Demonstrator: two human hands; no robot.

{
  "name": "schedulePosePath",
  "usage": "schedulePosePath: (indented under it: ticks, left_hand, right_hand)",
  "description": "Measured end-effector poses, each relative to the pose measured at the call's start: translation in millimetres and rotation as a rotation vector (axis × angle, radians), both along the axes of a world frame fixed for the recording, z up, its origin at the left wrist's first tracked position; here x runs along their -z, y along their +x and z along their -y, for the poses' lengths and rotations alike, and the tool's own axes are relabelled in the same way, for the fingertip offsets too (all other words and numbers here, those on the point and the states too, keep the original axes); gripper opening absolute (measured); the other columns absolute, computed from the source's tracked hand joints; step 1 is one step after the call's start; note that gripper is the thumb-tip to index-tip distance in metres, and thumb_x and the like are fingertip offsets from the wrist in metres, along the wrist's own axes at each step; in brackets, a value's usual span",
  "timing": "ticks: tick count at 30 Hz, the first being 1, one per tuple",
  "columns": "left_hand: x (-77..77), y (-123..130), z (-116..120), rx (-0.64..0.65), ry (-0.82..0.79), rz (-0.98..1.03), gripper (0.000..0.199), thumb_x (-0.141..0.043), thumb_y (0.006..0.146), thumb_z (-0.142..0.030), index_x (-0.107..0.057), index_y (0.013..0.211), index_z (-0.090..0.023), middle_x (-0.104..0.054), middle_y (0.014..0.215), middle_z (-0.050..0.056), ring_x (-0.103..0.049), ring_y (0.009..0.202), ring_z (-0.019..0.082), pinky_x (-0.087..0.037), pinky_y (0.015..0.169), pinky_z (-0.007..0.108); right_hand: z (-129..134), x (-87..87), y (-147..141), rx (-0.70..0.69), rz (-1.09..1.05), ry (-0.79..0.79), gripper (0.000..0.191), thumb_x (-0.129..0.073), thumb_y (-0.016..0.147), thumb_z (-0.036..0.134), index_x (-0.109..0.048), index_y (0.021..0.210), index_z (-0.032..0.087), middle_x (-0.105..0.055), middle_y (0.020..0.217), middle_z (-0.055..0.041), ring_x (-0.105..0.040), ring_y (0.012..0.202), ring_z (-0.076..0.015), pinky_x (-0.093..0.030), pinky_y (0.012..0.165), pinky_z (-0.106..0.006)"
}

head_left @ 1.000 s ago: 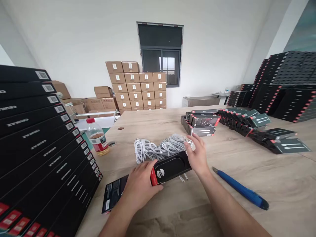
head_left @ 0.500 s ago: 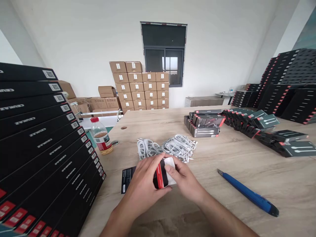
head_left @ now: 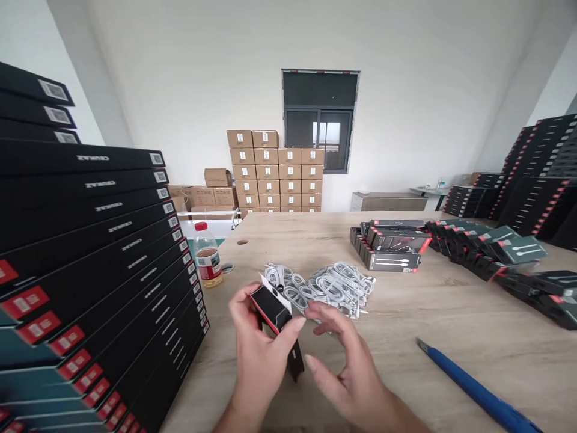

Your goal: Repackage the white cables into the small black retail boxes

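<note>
My left hand (head_left: 261, 349) grips a small black and red cardboard box (head_left: 271, 308), thumb on its near side and fingers at the far left. A white inner flap stands up along the box's far edge. Below the box, a dark flat piece (head_left: 295, 361) hangs or lies; whether it joins the box I cannot tell. Just to the right, my right hand (head_left: 345, 355) is apart from the box, fingers and thumb spread, nothing between them. Right behind the hands lie bundled white cables (head_left: 338, 287) in a loose heap.
Tall stacks of black boxes (head_left: 135, 240) rise at the left, with a drink bottle (head_left: 208, 255) beside them. A blue utility knife (head_left: 473, 385) lies at right. Small packaged boxes (head_left: 392, 260) stand farther back, with more dark boxes (head_left: 518, 246) in rows. Brown cartons (head_left: 265, 171) are stacked behind.
My right hand has let go of the box and opened to the right. My left hand has tilted the box, so its white flap now shows at the far side. The view has shifted left.
</note>
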State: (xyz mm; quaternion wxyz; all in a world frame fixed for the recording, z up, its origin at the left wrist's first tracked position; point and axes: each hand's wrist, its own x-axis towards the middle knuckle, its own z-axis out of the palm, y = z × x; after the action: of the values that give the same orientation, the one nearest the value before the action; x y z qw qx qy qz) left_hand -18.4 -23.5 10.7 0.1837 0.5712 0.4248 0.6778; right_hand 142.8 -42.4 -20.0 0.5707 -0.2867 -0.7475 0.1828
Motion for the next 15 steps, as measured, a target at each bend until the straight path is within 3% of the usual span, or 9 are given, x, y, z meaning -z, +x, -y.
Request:
schedulePosePath:
  ticks: [3,6,10,15]
  left_hand:
    - [5.6,8,5,0.155,-0.033,0.008,0.066,-0.068,0.084,-0.058,-0.032,0.131,-0.029,-0.054,0.121,0.007,-0.064,0.1,0.021,-0.056,0.085,0.034]
    - [9.2,14,9,0.3,-0.103,0.0,0.045,-0.046,0.098,-0.056,-0.034,0.133,-0.031,-0.059,0.123,0.006,-0.063,0.108,0.022,-0.055,0.093,0.037]
    - [3.4,10,6,0.275,-0.148,-0.044,0.027,-0.043,0.102,-0.043,-0.053,0.123,-0.029,-0.063,0.127,0.005,-0.061,0.119,0.022,-0.052,0.098,0.036]
    - [-6.2,-9,-2,0.169,0.117,-0.34,0.02,-0.052,0.098,-0.025,-0.066,0.113,-0.026,-0.06,0.136,0.007,-0.057,0.129,0.023,-0.046,0.109,0.039]
  right_hand:
    - [-4,1.9,-4,0.075,0.03,0.078,0.071,-0.066,0.088,0.017,-0.034,0.15,0.032,-0.058,0.142,-0.0119,-0.063,0.122,-0.0272,-0.058,0.094,-0.039]
    - [-9,4.4,0,0.159,-0.024,0.067,0.062,-0.063,0.09,0.015,-0.039,0.145,0.03,-0.062,0.133,-0.0116,-0.067,0.111,-0.0248,-0.059,0.093,-0.038]
    - [-13,2.2,13,0.201,-0.065,0.087,0.051,-0.057,0.093,0.015,-0.044,0.141,0.029,-0.06,0.131,-0.0119,-0.064,0.117,-0.0258,-0.057,0.096,-0.041]
    - [-10,-8.7,19,0.239,-0.041,0.16,0.034,-0.055,0.095,0.015,-0.059,0.126,0.029,-0.062,0.132,-0.0111,-0.06,0.124,-0.028,-0.053,0.102,-0.046]
